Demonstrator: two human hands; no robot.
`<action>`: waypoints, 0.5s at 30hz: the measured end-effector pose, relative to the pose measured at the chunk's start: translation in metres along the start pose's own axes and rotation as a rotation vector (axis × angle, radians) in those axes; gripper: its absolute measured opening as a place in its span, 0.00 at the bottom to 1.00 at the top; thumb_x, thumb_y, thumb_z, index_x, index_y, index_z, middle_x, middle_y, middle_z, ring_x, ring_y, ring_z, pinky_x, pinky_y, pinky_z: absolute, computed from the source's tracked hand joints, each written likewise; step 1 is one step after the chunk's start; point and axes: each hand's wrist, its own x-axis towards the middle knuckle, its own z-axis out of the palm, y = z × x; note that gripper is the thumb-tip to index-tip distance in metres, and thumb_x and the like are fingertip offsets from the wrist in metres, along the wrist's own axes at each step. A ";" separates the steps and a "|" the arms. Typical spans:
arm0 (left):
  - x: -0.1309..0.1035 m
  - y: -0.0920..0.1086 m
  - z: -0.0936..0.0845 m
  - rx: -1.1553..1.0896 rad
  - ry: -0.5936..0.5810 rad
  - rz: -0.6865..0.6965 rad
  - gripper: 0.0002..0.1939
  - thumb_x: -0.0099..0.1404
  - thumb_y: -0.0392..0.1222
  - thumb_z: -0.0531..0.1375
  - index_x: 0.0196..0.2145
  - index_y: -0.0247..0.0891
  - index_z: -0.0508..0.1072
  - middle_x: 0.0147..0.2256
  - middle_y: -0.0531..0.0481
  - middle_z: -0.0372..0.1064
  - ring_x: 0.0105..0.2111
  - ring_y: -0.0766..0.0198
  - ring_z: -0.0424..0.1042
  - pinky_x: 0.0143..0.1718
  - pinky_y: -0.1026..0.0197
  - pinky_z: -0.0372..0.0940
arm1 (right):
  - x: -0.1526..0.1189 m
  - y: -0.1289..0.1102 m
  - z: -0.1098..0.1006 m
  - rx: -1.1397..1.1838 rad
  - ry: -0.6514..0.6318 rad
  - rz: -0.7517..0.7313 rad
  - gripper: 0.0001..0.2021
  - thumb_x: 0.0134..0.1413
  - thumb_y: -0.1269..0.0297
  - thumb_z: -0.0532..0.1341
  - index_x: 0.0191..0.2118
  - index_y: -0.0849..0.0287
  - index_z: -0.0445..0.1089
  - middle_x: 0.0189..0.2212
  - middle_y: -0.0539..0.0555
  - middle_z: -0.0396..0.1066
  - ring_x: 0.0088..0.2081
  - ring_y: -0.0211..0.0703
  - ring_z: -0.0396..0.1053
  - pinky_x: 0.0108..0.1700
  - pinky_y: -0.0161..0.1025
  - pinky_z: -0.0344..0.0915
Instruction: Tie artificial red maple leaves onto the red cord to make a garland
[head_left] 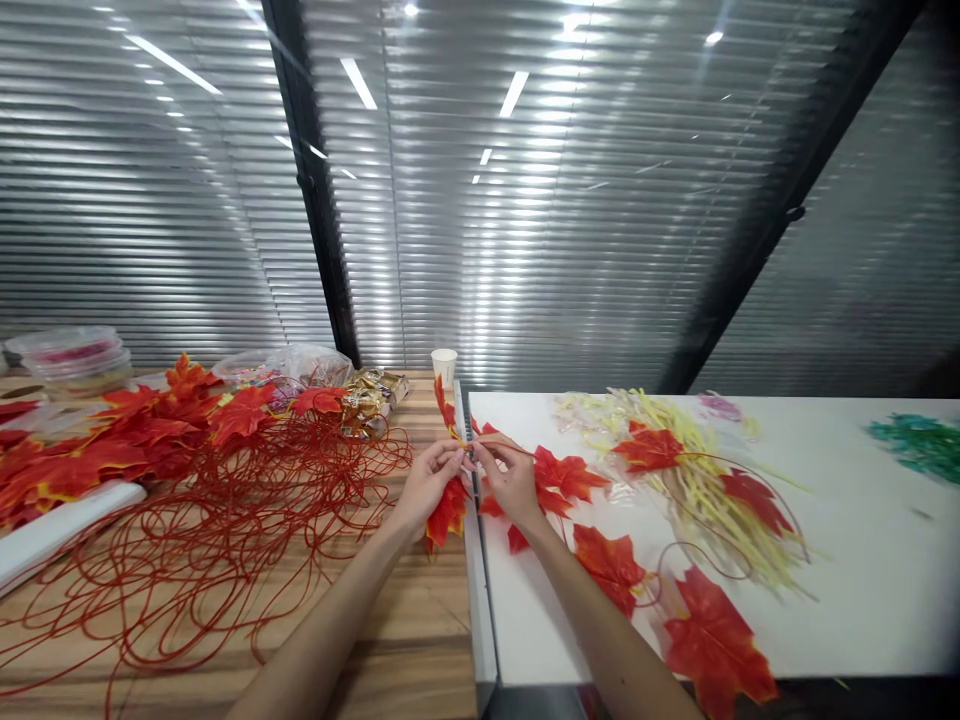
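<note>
My left hand (pixel 435 480) and my right hand (pixel 508 478) meet over the seam between the two tables, fingertips pinched close together. In the left fingers is a red artificial maple leaf (pixel 448 515), its tips showing above and below the hand. The right fingers pinch a thin red cord by the leaf's stem; the exact contact point is too small to make out. From there a garland of red leaves (pixel 566 474) on cord runs over the white table. A big tangle of red cord (pixel 247 530) lies left of my left hand.
On the wooden table (pixel 405 640) are a heap of red leaves (pixel 142 440), clear plastic tubs (pixel 71 360), gold foil packets (pixel 371 400) and a white paper cup (pixel 444 366). The white table (pixel 862 600) holds yellow strips (pixel 694 500) and green shreds (pixel 916 446). Blinds stand behind.
</note>
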 end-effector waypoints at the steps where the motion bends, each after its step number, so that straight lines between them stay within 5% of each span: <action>1: 0.000 0.000 0.000 0.002 -0.010 0.000 0.13 0.54 0.45 0.58 0.35 0.34 0.66 0.25 0.51 0.66 0.22 0.70 0.65 0.25 0.67 0.61 | 0.000 0.000 0.000 -0.005 0.005 -0.002 0.07 0.51 0.68 0.56 0.30 0.59 0.71 0.30 0.54 0.70 0.34 0.41 0.68 0.36 0.38 0.65; 15: 0.002 -0.004 -0.002 0.007 -0.023 -0.014 0.15 0.52 0.45 0.60 0.35 0.33 0.66 0.25 0.51 0.68 0.22 0.70 0.67 0.25 0.67 0.63 | 0.000 -0.001 -0.001 0.008 0.006 0.007 0.08 0.52 0.65 0.56 0.30 0.59 0.71 0.30 0.55 0.70 0.33 0.42 0.68 0.36 0.39 0.65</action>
